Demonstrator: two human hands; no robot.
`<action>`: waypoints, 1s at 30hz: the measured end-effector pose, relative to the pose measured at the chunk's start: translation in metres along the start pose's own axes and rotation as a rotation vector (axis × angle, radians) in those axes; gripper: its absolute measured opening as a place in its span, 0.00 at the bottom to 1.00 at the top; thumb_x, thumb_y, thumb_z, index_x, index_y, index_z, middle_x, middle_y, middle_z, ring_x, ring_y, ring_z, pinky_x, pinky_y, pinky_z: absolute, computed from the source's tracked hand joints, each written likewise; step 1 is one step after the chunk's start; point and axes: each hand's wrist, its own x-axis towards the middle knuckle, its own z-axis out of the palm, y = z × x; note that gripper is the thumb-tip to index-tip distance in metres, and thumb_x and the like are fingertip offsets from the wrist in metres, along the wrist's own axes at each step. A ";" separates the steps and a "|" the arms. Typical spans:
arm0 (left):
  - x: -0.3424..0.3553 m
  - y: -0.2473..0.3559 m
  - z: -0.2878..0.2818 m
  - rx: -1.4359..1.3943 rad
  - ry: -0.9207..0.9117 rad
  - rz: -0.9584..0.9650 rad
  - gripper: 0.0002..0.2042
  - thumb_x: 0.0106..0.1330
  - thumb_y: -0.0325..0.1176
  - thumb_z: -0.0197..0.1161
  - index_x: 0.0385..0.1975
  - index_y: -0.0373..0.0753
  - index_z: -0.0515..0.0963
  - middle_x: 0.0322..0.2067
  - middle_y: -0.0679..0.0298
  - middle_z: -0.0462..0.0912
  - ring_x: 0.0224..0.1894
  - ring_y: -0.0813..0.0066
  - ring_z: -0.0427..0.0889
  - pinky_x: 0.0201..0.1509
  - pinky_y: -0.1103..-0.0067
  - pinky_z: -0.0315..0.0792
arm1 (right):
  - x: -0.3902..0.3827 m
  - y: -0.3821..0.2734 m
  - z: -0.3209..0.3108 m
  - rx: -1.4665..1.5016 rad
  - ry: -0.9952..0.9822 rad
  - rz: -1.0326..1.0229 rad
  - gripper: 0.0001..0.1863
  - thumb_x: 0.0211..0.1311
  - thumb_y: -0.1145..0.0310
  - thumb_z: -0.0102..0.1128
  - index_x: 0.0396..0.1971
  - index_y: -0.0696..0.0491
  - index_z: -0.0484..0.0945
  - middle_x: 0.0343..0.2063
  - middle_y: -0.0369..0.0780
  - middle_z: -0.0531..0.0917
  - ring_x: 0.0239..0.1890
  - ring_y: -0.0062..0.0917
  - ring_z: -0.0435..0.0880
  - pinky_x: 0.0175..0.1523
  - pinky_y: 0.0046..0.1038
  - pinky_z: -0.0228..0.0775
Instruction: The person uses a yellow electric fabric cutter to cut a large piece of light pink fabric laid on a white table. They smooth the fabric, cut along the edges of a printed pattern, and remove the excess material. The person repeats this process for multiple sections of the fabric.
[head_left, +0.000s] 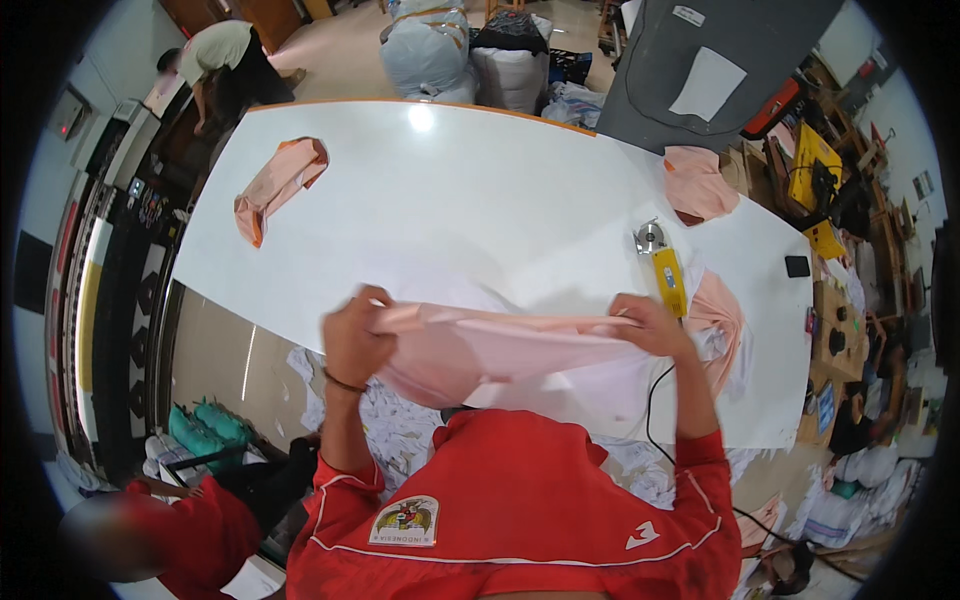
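Note:
Between my two hands a pale pink piece of fabric [480,350] is stretched out above the near edge of the white table. My left hand [358,335] is closed round its left end, and my right hand [648,325] grips the right end. The cloth's upper edge is pulled nearly straight while the rest hangs in folds toward me. Just beyond my right hand lies a yellow electric cutter [668,280] with a round metal head. To its right is a crumpled heap of peach and white fabric [715,320].
On the white table [450,200], a folded peach piece with orange edges [280,190] lies far left, another peach piece [700,185] far right. A black cord [652,420] runs off the near edge. A phone [797,266] lies at right. People are at left; a long machine [110,270] stands there.

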 end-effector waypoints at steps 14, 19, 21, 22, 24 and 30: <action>0.235 -0.088 0.047 -0.871 0.060 -0.556 0.25 0.72 0.25 0.47 0.70 0.34 0.69 0.31 0.61 0.84 0.27 0.70 0.86 0.31 0.73 0.84 | 0.142 0.019 -0.136 0.410 0.468 0.241 0.27 0.67 0.71 0.46 0.64 0.55 0.79 0.55 0.44 0.84 0.58 0.29 0.80 0.63 0.28 0.72; 0.298 -0.073 0.013 -0.963 0.370 -0.243 0.30 0.71 0.19 0.42 0.76 0.31 0.57 0.48 0.54 0.83 0.47 0.62 0.85 0.48 0.65 0.88 | 0.175 -0.063 -0.138 0.700 0.616 -0.278 0.27 0.72 0.73 0.45 0.68 0.45 0.78 0.56 0.35 0.84 0.56 0.21 0.80 0.59 0.24 0.71; 0.312 -0.026 -0.018 -1.121 0.458 -0.037 0.17 0.74 0.23 0.42 0.58 0.34 0.73 0.52 0.53 0.80 0.54 0.60 0.82 0.64 0.59 0.82 | 0.158 -0.078 -0.169 0.549 0.768 -0.376 0.27 0.71 0.75 0.43 0.65 0.48 0.80 0.57 0.35 0.85 0.57 0.22 0.81 0.61 0.25 0.72; 0.314 -0.029 -0.048 -1.127 0.441 0.011 0.15 0.75 0.21 0.43 0.57 0.32 0.72 0.54 0.50 0.78 0.56 0.59 0.82 0.65 0.56 0.81 | 0.148 -0.093 -0.169 0.469 0.847 -0.453 0.26 0.69 0.76 0.43 0.63 0.49 0.81 0.56 0.36 0.85 0.57 0.22 0.82 0.61 0.26 0.72; 0.284 -0.016 -0.081 -1.222 0.437 0.206 0.13 0.78 0.25 0.51 0.58 0.30 0.72 0.53 0.51 0.80 0.59 0.58 0.81 0.68 0.57 0.79 | 0.111 -0.115 -0.166 0.280 1.031 -0.602 0.26 0.67 0.76 0.43 0.61 0.52 0.82 0.54 0.37 0.87 0.57 0.23 0.83 0.62 0.27 0.72; 0.128 -0.047 -0.061 -0.734 0.639 0.073 0.10 0.75 0.31 0.53 0.43 0.31 0.79 0.38 0.66 0.78 0.43 0.76 0.75 0.52 0.78 0.73 | 0.037 -0.055 -0.089 -0.258 1.349 -0.477 0.24 0.49 0.86 0.59 0.47 0.53 0.88 0.32 0.40 0.83 0.39 0.32 0.84 0.49 0.30 0.74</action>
